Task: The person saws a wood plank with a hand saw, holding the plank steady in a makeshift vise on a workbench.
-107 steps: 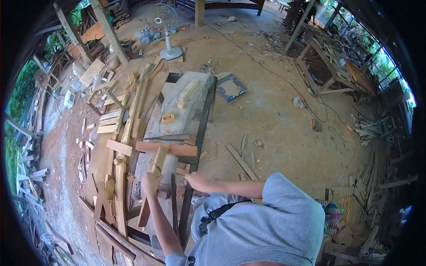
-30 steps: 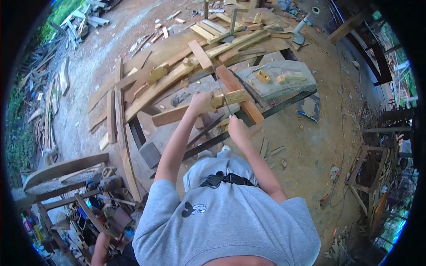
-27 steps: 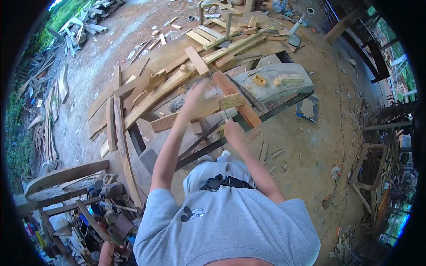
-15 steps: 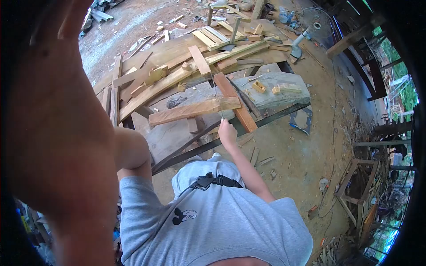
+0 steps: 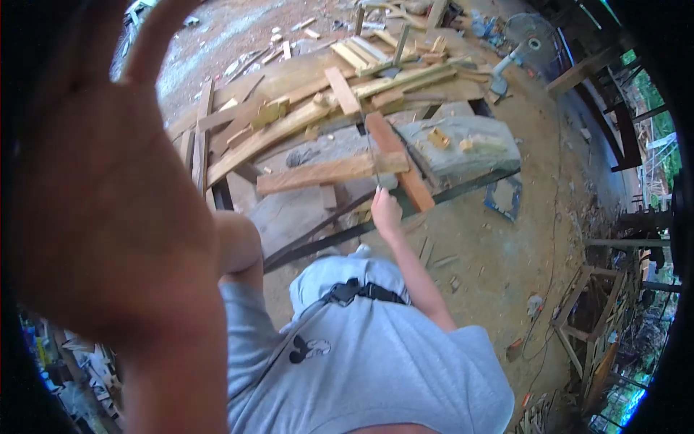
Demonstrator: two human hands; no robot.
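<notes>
My right hand [image 5: 387, 211] is closed around the near end of a thin, dark metal tool [image 5: 376, 163], which looks like a narrow blade seen edge-on. The tool lies across a long light-brown wooden piece [image 5: 318, 173], close to its right end. Under that end runs a reddish-brown board [image 5: 401, 163], set at a slant. My left hand [image 5: 123, 195] is raised very near the camera, large and blurred. One of its digits stands apart from the rest, and nothing shows in it; the upper fingertips are cut off or dark.
The work lies on a grey slab bench [image 5: 463, 141] bearing small yellow wood blocks [image 5: 438, 139]. Behind are long planks [image 5: 271, 137] and a slatted wooden piece [image 5: 359, 53]. A standing fan [image 5: 531, 43] is at the back right, a wooden frame [image 5: 589, 304] at the right.
The whole view has shifted, so the bench and wood appear further right. My left hand has also moved a little right in view. The right hand keeps its hold on the tool.
</notes>
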